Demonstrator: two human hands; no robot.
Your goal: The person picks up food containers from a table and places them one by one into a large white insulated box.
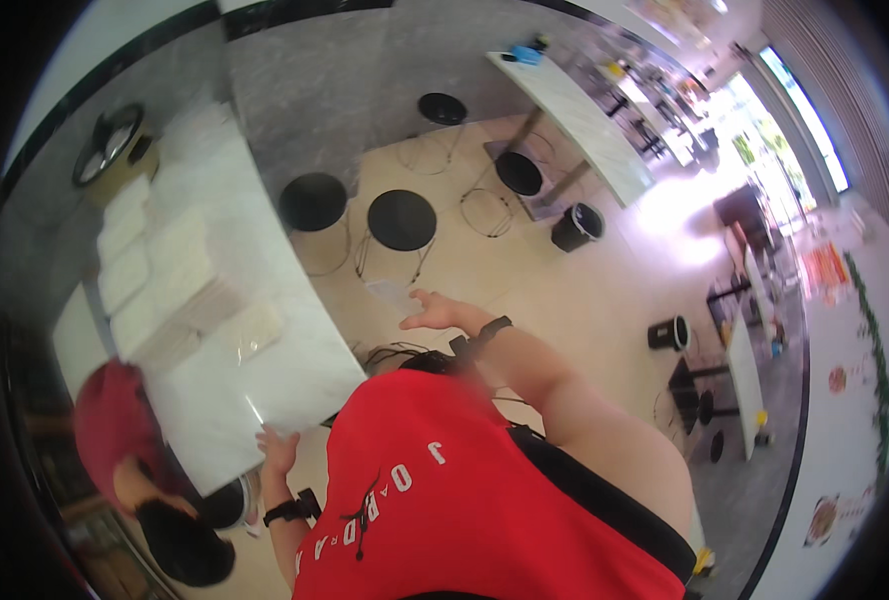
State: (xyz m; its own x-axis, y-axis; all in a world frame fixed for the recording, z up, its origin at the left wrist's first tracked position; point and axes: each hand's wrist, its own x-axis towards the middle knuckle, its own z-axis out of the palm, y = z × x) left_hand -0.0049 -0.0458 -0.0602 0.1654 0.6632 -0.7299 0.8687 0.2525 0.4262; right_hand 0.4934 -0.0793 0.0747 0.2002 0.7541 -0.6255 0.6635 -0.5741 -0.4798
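Observation:
My left hand (279, 448) is at the near edge of a white marble-patterned table (317, 390), its fingertips over the tabletop and its fingers apart. A thin bright streak (255, 409) shows just beyond them; I cannot tell whether it is glare or a thing. My right hand (435, 310) reaches out past the table, over the floor, thumb and fingers spread. A translucent whitish sheet (389, 294) appears just past its fingertips; contact is unclear. On the table are stacked white packs (171, 292) in clear wrapping and a smaller, flatter wrapped pack (258, 330).
A person in a dark red top (111, 420) bends at the table's left side. A lidded bin-like container (118, 154) stands by the wall. Black round stools (402, 220) stand beyond the table. Black bins (577, 227) and another long table (564, 120) are farther off.

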